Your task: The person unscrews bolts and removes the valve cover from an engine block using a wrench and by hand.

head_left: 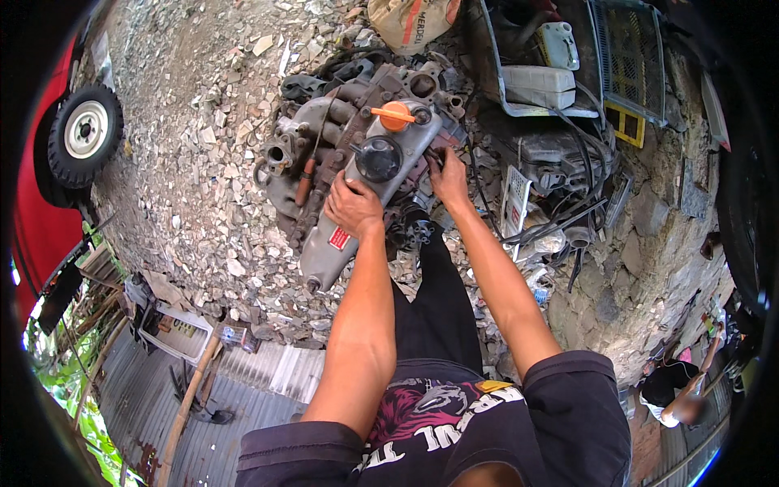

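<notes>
A grey engine valve cover (326, 253) lies slantwise on top of a dirty engine (324, 154) on the ground in front of me. It carries an orange filler cap (395, 116) and a round black cap (379, 158). My left hand (355, 209) grips the cover's lower half, fingers bent over its surface below the black cap. At the cover's right edge, my right hand (448, 177) has its fingers closed against the engine's side; what they hold, if anything, is hidden. A screwdriver with an orange-brown handle (305, 182) rests on the engine's left side.
Broken stone covers the ground. To the right stand a crate (508, 106) with plastic containers (539, 87) and a heap of black hoses (568, 211). A sack (414, 24) sits at the far side. A red vehicle with a wheel (84, 130) is left; another person (677, 390) is lower right.
</notes>
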The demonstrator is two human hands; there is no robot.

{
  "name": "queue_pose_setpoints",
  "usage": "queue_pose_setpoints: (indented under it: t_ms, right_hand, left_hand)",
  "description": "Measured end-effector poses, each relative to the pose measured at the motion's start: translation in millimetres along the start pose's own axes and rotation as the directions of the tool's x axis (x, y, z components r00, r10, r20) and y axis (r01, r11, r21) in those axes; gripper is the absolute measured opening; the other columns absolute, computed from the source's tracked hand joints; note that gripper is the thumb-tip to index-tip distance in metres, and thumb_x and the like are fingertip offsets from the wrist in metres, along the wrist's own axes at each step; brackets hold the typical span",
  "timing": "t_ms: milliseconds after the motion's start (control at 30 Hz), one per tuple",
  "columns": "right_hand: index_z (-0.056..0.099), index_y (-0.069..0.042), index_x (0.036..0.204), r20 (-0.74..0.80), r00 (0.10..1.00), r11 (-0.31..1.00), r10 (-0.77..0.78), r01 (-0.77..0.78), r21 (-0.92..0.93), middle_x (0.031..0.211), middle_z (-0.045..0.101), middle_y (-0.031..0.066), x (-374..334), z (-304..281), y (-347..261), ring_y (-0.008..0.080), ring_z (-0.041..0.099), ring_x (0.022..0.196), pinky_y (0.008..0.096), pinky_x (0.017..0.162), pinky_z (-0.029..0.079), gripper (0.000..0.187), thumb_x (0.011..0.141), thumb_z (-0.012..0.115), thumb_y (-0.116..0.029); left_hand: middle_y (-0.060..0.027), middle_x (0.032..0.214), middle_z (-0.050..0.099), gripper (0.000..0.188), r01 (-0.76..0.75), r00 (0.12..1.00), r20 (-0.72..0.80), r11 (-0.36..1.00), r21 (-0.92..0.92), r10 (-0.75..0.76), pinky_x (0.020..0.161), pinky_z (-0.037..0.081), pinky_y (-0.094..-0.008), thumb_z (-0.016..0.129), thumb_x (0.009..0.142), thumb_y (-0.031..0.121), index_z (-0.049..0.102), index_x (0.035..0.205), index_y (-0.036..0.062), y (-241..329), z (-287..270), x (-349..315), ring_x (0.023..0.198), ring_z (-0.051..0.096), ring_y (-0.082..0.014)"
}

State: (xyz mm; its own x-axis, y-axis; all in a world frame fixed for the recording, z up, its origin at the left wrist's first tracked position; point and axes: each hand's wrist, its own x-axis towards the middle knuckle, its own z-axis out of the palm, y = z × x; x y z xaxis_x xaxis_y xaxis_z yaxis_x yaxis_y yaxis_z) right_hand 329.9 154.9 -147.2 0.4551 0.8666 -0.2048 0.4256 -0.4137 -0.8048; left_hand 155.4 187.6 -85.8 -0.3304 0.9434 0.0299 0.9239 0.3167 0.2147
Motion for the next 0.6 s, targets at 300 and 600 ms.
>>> queue_pose_setpoints:
  t_ms: [300, 600]
  right_hand:
    - [0.064, 0.005, 0.094, -0.017, 0.996, 0.996, 0.091, -0.091, -0.016, 0.082, 0.064, 0.0323, 3.6, 2.7, 0.2, 0.0501, 0.062, 0.081, 0.0533, 0.071, 0.049, 0.032, 0.095, 0.058, -0.027]
    - [0.055, 0.003, 0.106, 0.151, 0.937, 0.946, 0.315, -0.298, -0.126, 0.094, 0.066, 0.0279, 8.5, 0.3, -1.5, 0.0477, 0.063, 0.091, 0.0511, 0.075, 0.049, 0.021, 0.093, 0.06, -0.013]
  left_hand:
    - [-0.0109, 0.109, 0.069, 0.03, -0.004, 1.0, 0.001, 1.0, -0.005, 0.004, 0.098, 0.039, -0.0438, 0.046, 0.094, 0.022, 0.064, 0.112, 0.0067, -0.8, 1.3, -0.3, 0.101, 0.062, -0.03]
    - [-0.0099, 0.109, 0.069, 0.032, -0.016, 1.0, -0.015, 1.0, 0.02, 0.016, 0.096, 0.04, -0.0417, 0.044, 0.096, 0.024, 0.065, 0.114, 0.0085, 1.3, -0.7, -0.5, 0.1, 0.062, -0.0286]
